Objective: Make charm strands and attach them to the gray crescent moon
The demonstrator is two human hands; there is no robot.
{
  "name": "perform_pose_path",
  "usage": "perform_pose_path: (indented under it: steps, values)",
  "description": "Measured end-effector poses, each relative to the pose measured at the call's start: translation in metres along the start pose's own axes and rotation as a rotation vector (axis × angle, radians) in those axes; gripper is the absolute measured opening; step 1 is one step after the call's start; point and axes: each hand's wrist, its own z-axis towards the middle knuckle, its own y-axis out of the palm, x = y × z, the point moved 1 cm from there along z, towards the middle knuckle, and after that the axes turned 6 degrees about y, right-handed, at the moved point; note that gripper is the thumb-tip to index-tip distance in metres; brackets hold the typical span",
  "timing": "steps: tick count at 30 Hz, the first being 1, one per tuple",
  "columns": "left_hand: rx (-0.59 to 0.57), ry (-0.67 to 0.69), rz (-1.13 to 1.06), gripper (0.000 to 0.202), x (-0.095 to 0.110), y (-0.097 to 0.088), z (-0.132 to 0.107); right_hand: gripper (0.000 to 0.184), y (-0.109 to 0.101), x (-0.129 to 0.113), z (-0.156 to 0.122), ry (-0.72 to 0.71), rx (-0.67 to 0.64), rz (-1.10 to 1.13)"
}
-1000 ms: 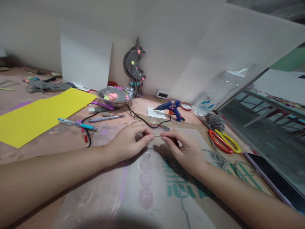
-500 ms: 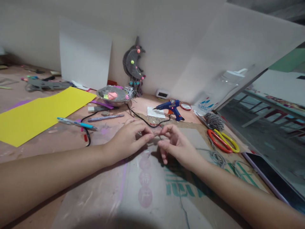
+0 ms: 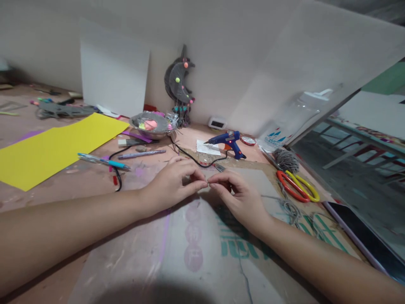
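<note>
My left hand (image 3: 177,181) is closed in a pinch, thumb against fingertips, above the plastic-covered cardboard (image 3: 202,261). Facing it, my right hand (image 3: 240,198) pinches too, and the fingertips of both hands nearly meet. Between them is a tiny bit of thin strand, apparently grey yarn, mostly hidden by the fingers. A loose tangle of grey yarn (image 3: 292,213) lies right of my right hand, one strand running toward that hand. Just beyond the fingers, the blue glue gun (image 3: 226,141) rests with its nozzle over a white paper piece (image 3: 207,147).
Scissors with red and yellow handles (image 3: 297,186), a yarn ball (image 3: 285,160), a phone (image 3: 363,240) and a clear bottle (image 3: 291,118) stand or lie at right. At left are yellow paper (image 3: 60,147), pens (image 3: 104,161) and a metal bowl (image 3: 152,133). A moon ornament (image 3: 179,82) leans behind.
My right hand has moved in toward the left, its spread fingers closing into a pinch. The fingertips of both hands are now almost touching. The left hand keeps its pinch.
</note>
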Motion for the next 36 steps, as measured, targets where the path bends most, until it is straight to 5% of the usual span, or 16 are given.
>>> perform_pose_path:
  steps: [15,36]
  values:
    - [0.035,-0.052,-0.105,0.008,0.0,0.0004,-0.0022,0.008,-0.0042,0.0002,-0.003,0.047,0.086,0.047]
    - [0.007,-0.051,-0.078,0.004,0.0033,0.0029,-0.0046,0.008,0.0014,0.0032,-0.0024,0.137,-0.02,0.114]
